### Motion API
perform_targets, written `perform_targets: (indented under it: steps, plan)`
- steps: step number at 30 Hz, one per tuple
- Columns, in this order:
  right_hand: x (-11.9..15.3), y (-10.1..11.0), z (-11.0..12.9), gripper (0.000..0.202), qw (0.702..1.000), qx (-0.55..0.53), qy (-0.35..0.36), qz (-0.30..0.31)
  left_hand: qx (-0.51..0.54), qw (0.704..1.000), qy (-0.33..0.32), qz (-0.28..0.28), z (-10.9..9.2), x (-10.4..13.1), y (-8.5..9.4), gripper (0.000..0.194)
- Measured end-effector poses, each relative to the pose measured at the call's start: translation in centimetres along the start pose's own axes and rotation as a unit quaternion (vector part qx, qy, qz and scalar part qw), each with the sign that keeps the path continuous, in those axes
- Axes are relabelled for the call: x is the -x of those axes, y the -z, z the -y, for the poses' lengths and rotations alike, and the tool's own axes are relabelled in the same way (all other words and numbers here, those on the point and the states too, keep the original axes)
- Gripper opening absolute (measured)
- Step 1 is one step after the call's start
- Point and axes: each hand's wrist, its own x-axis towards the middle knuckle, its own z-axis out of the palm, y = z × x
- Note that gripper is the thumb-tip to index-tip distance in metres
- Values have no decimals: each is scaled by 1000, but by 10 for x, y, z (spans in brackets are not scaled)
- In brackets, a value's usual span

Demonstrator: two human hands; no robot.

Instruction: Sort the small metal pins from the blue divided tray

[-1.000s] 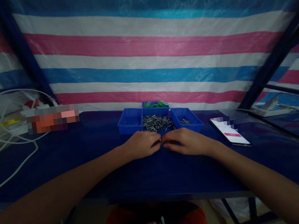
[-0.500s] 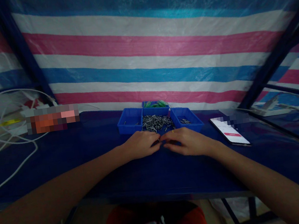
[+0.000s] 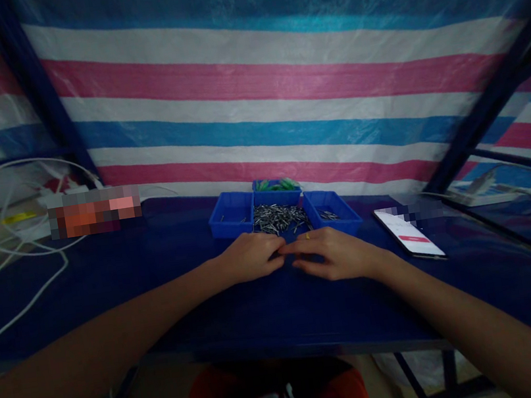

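Note:
My left hand [image 3: 255, 256] rests at the near side of a pile of small metal pieces [image 3: 278, 217], its fingers pinched together; what they hold, if anything, is too small to name. My right hand [image 3: 326, 253], with a yellow ring, has its index finger stretched to the left hand's fingertips and its thumb apart below. No object shows between its fingers. The pile lies between a left blue bin [image 3: 234, 231] and a right blue bin [image 3: 336, 223], each with a few metal pieces. Behind it, a blue bin [image 3: 277, 194] holds green items.
A lit phone [image 3: 410, 234] lies to the right on the blue table [image 3: 273, 317]. White cables [image 3: 62, 256] and a blurred-out object lie at the left. A striped sheet [image 3: 254, 94] hangs behind, between dark blue metal posts.
My right index finger has straightened and reached slightly left against the left fingertips. My left hand has hardly moved.

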Motion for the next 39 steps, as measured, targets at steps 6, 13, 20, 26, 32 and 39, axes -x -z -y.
perform_targets:
  steps: [6, 13, 20, 26, 32, 39]
  plan:
    - [-1, 0, 1, 36, 1000, 0, -8, 1, 1, 1000, -4, -9, 1, 0, -1, 17]
    - [0, -1, 0, 37, 1000, 2, -15, -5, 6, 1000, -4, -14, 2, 0, -2, 16]
    - [-1, 0, 0, 36, 1000, -5, -17, 3, 4, 1000, -9, -14, 2, 0, -2, 17]
    - [-2, 0, 2, 36, 1000, 10, -13, 19, 10, 1000, -17, -2, 2, 0, -1, 14]
    - [-2, 0, 3, 35, 1000, 3, -13, 15, 10, 1000, -14, 0, 2, 0, 0, 17]
    - [-2, 0, 3, 36, 1000, 9, -18, 22, 7, 1000, -9, 6, 2, -1, -1, 16]
